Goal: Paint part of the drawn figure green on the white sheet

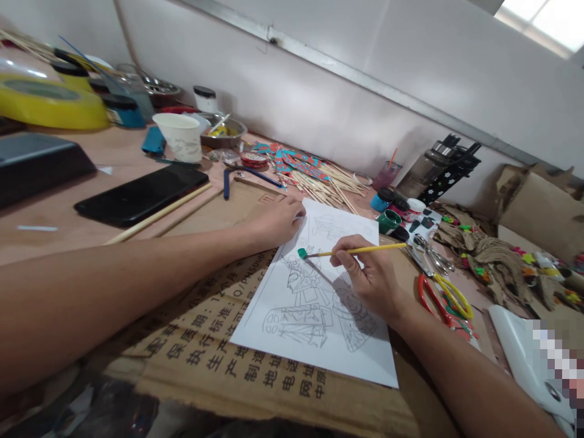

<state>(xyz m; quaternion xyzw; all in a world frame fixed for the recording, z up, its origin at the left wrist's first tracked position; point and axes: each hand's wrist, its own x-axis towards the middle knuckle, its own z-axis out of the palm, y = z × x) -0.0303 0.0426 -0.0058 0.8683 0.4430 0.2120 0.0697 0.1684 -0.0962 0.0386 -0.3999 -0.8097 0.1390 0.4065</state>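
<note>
A white sheet with a line drawing (319,340) lies on flattened cardboard (219,365). My right hand (369,277) pinches a yellow-handled paintbrush (365,249), whose green-loaded tip (302,253) touches the upper part of the drawing. My left hand (278,220) rests closed on the sheet's top left corner and presses it down. Small paint pots, one green (389,221), stand just beyond the sheet's right corner.
A black phone (141,194) and a long wooden stick (159,214) lie at the left. A paper cup (181,135), metal bowls, jars and a yellow tape roll (50,103) crowd the back left. Bamboo sticks (328,182), scissors (444,292), a bottle (424,170) and cardboard scraps sit right.
</note>
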